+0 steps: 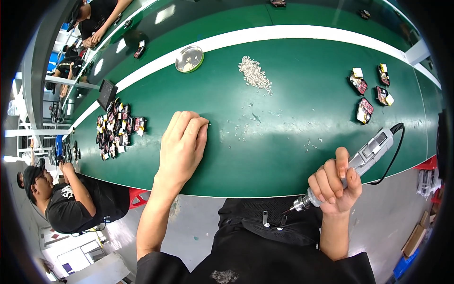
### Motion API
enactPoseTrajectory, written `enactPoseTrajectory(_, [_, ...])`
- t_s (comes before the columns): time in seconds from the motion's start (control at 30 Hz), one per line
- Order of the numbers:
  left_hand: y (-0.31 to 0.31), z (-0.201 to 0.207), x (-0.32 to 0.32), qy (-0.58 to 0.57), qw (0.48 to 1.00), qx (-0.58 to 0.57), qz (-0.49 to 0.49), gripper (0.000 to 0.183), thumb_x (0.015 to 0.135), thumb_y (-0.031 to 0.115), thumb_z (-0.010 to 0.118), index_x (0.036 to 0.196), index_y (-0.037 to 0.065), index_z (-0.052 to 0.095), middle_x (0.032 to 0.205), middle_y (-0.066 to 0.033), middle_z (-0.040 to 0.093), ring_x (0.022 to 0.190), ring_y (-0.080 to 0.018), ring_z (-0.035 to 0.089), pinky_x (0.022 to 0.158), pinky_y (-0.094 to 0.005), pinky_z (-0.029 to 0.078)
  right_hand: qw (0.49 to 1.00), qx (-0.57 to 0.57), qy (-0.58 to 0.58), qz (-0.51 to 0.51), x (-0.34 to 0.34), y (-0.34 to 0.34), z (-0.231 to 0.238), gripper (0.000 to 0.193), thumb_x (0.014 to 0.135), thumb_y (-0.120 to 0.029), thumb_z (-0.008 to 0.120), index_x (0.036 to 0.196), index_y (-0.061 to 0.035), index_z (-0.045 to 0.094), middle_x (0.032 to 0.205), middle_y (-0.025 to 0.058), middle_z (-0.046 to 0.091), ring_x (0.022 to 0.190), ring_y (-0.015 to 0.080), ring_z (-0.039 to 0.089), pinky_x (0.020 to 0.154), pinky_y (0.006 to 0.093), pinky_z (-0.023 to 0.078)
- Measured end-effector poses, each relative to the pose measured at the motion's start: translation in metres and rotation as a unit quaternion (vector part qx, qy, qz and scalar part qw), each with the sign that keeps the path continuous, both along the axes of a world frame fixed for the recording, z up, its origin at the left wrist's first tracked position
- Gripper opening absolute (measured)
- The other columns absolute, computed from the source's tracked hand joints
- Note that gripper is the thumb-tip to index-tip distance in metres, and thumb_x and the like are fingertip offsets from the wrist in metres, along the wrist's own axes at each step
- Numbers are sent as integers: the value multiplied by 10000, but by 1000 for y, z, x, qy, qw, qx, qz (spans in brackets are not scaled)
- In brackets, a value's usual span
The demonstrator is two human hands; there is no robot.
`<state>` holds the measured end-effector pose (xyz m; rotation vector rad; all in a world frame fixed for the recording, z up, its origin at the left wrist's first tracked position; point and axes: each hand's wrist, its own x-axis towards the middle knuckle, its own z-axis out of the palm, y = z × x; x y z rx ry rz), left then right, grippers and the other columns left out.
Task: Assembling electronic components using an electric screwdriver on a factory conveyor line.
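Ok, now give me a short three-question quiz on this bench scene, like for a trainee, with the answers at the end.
1. What does the right hand hold?
2. Where does the green-rimmed round dish sit relative to the heap of small silver screws?
a) to its left
b) to its right
c) on top of it
3. True or false: the group of black-cased assemblies at the right of the green worktop numbers four.

Key:
1. A grey corded electric screwdriver.
2. a
3. True
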<state>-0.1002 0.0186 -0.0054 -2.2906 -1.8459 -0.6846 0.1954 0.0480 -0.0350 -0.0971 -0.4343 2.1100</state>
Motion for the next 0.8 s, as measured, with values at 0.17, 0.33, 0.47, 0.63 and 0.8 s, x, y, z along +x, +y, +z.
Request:
enactPoseTrajectory(0.17, [-4, -6, 8, -70, 996, -16, 52, 194, 707, -101, 630, 850, 5, 553, 805, -96, 552, 717, -246, 547, 615, -338, 456, 1000, 7, 0, 7, 2, -1, 0, 189, 915, -203, 546, 829, -74, 438, 500, -20, 399, 402, 96, 417, 465, 275, 387])
enactPoseTrajectory(0.33, [-15, -3, 26, -168, 984, 40, 32, 196, 696, -131, 624, 850, -10, 624, 756, -80, 638, 596, -185, 567, 564, -285, 466, 1000, 8, -19, 4, 1, -1, 3, 199, 917, -211, 533, 818, -77, 424, 493, -21, 388, 401, 95, 407, 470, 275, 384])
enactPoseTrajectory(0.47, [-38, -6, 56, -338, 940, -17, 39, 177, 716, -136, 644, 870, -50, 654, 787, -116, 670, 667, -192, 624, 606, -259, 486, 999, 17, -36, -21, -2, -2, 9, 183, 920, -212, 515, 832, -82, 420, 501, -22, 389, 407, 95, 409, 481, 276, 389])
enactPoseTrajectory(0.63, [-63, -1, 92, -542, 833, -105, 3, 140, 726, -132, 672, 846, -67, 641, 798, -142, 662, 731, -198, 629, 660, -269, 497, 994, 84, 8, -64, -9, 5, 34, 169, 951, -251, 484, 890, -101, 437, 528, -23, 396, 432, 95, 413, 508, 272, 392])
enactPoseTrajectory(0.8, [-70, -4, 112, -765, 617, -175, -58, 48, 840, -84, 596, 887, -82, 602, 838, -168, 622, 728, -164, 590, 649, -262, 485, 991, 71, 51, -101, -16, 4, 57, 155, 956, -214, 489, 893, -76, 461, 530, -12, 401, 439, 99, 415, 508, 271, 381])
